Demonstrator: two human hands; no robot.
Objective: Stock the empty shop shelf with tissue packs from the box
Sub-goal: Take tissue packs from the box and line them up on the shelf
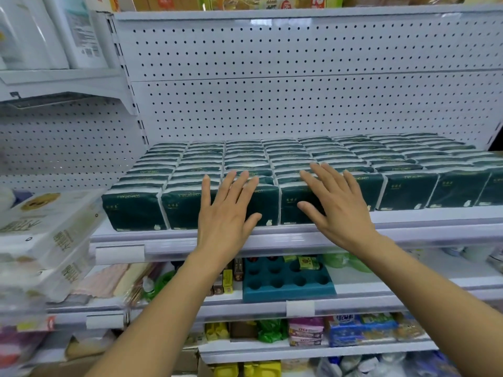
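Several rows of dark green tissue packs (408, 190) stand upright on the white shop shelf (299, 235), filling it from left to right and back to the pegboard. My left hand (228, 210) lies flat with straight, spread fingers against the front of a pack near the middle. My right hand (334, 202) also rests flat with spread fingers on the front and top of the neighbouring pack to the right. Neither hand holds anything. The box is out of view.
A white pegboard back wall (299, 85) rises behind the packs. White tissue bundles (46, 240) are stacked on the left. Below are a blue holed tray (288, 281) and lower shelves with assorted packaged goods (353, 330).
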